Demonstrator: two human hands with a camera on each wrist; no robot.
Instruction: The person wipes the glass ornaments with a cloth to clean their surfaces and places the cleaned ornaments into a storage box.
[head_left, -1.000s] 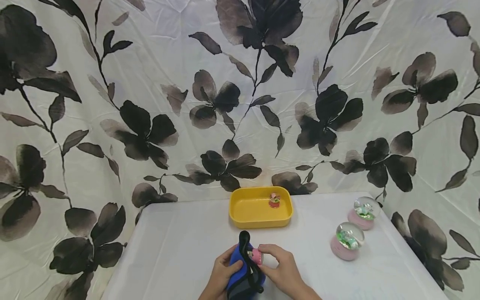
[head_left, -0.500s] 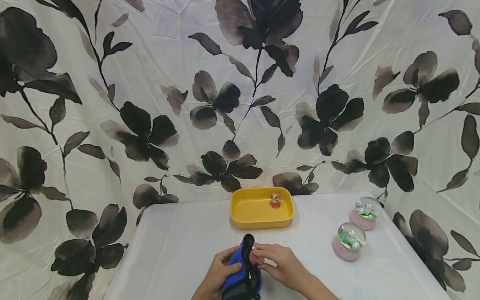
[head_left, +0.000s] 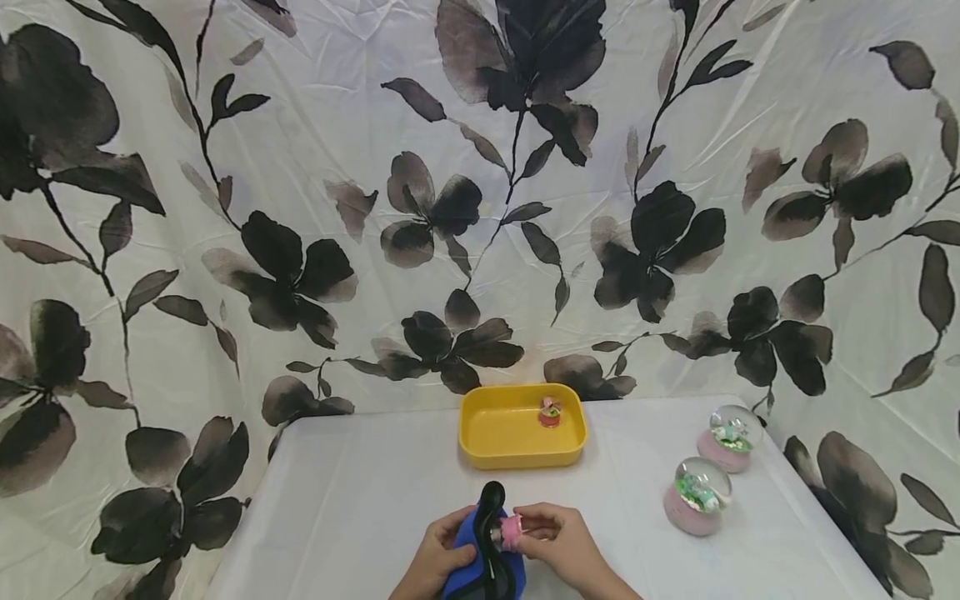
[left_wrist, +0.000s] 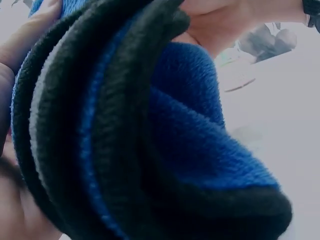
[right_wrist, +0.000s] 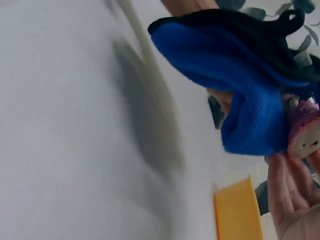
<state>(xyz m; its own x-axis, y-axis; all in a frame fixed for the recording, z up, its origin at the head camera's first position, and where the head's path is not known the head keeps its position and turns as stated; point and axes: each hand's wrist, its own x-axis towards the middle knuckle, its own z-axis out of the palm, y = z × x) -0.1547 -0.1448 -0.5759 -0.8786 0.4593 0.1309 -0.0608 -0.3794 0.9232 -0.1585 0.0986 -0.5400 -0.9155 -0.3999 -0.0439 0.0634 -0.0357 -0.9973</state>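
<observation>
My left hand [head_left: 435,557] grips a folded blue microfiber cloth [head_left: 468,567] with black edging, which fills much of the left wrist view. My right hand [head_left: 562,542] pinches a small snow globe by its pink base [head_left: 512,532]. The globe end points toward the cloth and is mostly hidden by its fold. From the right wrist view, the pale underside of that small snow globe [right_wrist: 305,142] shows beside the blue cloth [right_wrist: 260,110], with fingertips at its rim.
Behind the hands stands a yellow tray [head_left: 480,458] holding a small red-based figurine [head_left: 550,412]. Two larger snow globes with pink bases, a nearer one [head_left: 696,500] and a farther one [head_left: 727,442], stand at the right of the white table [head_left: 337,483]. A floral curtain [head_left: 337,167] hangs behind.
My right fingers have shifted on the small globe, so its pink base shows more than half a second ago. The head view has tilted up slightly. Both hands keep their hold.
</observation>
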